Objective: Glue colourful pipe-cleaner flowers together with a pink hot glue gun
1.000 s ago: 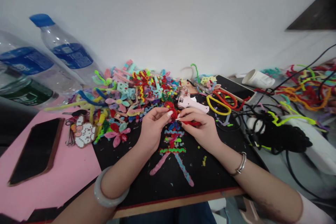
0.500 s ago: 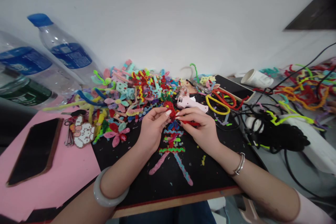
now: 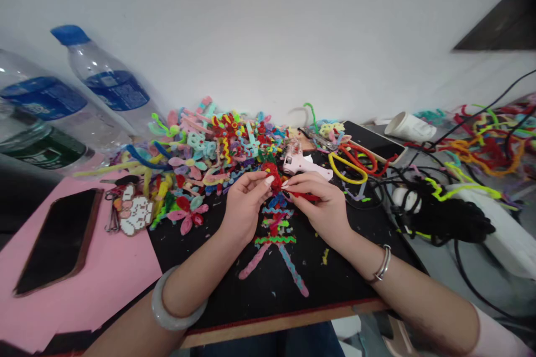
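Observation:
My left hand (image 3: pixel 247 201) pinches a fuzzy red pipe-cleaner piece (image 3: pixel 273 174) above the middle of the black mat. Close on its right, my right hand (image 3: pixel 320 198) has thumb and fingers pinched on a red pipe cleaner (image 3: pixel 307 197), whose end shows under the fingers. The fingertips of both hands nearly meet at the red piece. Below them lies a figure of coloured pipe cleaners (image 3: pixel 276 240), with green zigzag strips and two legs, one pink and one blue and pink. Its upper part is partly hidden by my hands.
Behind my hands are a pink glue gun (image 3: pixel 305 164) and a heap of pipe-cleaner shapes (image 3: pixel 205 145). Plastic bottles (image 3: pixel 115 86) and a phone (image 3: pixel 58 240) are on the left. Scissors with yellow and red handles (image 3: pixel 347 170), a paper cup (image 3: pixel 410 126) and black cables (image 3: pixel 444 215) lie right.
Both hands keep their pinch on the red pieces, almost unmoved. The whole view has shifted slightly, with the bottles and left phone a little further right.

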Demonstrator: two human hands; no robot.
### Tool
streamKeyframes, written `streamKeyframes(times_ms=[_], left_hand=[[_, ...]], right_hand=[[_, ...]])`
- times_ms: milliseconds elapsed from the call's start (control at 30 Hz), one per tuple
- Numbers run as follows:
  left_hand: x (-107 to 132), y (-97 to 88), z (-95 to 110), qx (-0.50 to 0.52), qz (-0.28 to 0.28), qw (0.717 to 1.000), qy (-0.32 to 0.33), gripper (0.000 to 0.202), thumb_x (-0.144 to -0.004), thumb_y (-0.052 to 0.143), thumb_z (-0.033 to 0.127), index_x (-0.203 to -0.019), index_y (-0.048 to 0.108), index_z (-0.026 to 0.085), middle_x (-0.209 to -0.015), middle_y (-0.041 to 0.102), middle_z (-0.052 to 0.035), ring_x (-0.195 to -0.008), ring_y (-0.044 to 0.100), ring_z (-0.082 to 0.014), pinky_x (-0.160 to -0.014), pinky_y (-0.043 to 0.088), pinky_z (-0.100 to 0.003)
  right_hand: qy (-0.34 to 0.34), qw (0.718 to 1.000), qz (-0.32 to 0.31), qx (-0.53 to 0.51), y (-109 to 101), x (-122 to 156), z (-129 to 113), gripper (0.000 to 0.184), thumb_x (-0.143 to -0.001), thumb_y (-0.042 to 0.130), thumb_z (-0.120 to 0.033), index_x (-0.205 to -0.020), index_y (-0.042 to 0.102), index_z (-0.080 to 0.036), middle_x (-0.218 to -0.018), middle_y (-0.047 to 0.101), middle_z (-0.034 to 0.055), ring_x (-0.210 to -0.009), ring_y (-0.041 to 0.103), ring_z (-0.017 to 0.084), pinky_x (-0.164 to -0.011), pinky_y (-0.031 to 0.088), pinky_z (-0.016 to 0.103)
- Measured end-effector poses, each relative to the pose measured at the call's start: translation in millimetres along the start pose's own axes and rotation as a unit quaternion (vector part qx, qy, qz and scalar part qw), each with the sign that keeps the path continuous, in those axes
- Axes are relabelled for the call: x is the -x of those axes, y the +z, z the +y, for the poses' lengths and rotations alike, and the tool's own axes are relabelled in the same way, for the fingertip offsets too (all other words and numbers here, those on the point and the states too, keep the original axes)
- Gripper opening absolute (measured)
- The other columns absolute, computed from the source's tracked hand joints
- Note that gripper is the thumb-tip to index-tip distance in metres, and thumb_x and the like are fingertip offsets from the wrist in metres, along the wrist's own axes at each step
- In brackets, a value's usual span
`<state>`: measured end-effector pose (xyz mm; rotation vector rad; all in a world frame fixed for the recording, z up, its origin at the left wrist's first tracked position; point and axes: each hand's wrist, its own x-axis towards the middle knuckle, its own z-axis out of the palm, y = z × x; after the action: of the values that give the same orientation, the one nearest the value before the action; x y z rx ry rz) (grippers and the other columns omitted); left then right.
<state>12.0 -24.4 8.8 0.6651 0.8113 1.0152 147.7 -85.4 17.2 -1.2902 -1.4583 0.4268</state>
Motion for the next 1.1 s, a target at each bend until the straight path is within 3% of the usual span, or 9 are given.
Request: streamKeyframes(times_ms=[400, 800, 967, 1100], left_hand=[[4.6, 2.7, -1.4, 0.000, 0.004, 1.000, 0.014, 0.020, -0.062, 0.074, 0.018, -0.077, 0.062, 0.015, -0.062, 0.058, 0.0045, -0.055, 0.050, -0.0037, -0.054, 0.039, -0.015], [4.9, 2.9, -1.1, 0.009, -0.012, 1.000, -0.001, 0.020, -0.063, 0.074, 0.019, -0.078, 0.062, 0.016, -0.068, 0.062, 0.0041, -0.058, 0.054, -0.0040, -0.056, 0.044, -0.016], [2.0, 0.4, -0.9, -0.006, -0.016, 1.000, 0.014, 0.018, -0.063, 0.075, 0.019, -0.078, 0.065, 0.015, -0.071, 0.066, 0.0023, -0.064, 0.061, -0.0063, -0.063, 0.050, -0.018], [-0.2, -1.7, 0.6, -0.019, -0.035, 0.999, 0.016, 0.020, -0.064, 0.075, 0.018, -0.081, 0.067, 0.015, -0.074, 0.069, -0.0003, -0.068, 0.064, -0.0075, -0.067, 0.052, -0.018]], right_hand=[[-0.016, 1.000, 0.001, 0.001, 3.4, 0.9, -1.4, 0.016, -0.076, 0.062, -0.009, -0.080, 0.070, -0.023, -0.088, 0.069, 0.0031, -0.086, 0.062, 0.017, -0.079, 0.049, 0.035], [-0.023, 1.000, 0.003, -0.001, 0.1, -0.9, -2.7, 0.017, -0.076, 0.061, -0.008, -0.079, 0.069, -0.023, -0.088, 0.069, 0.0033, -0.087, 0.062, 0.017, -0.081, 0.049, 0.034], [-0.001, 1.000, 0.027, 0.000, -3.8, -1.6, -0.4, 0.016, -0.076, 0.060, -0.009, -0.080, 0.068, -0.023, -0.087, 0.067, 0.0017, -0.084, 0.062, 0.015, -0.077, 0.049, 0.029], [0.056, 0.997, 0.046, -0.015, -5.1, -0.9, 2.4, 0.015, -0.076, 0.059, -0.011, -0.083, 0.066, -0.022, -0.086, 0.068, 0.0011, -0.075, 0.063, 0.014, -0.066, 0.050, 0.026]])
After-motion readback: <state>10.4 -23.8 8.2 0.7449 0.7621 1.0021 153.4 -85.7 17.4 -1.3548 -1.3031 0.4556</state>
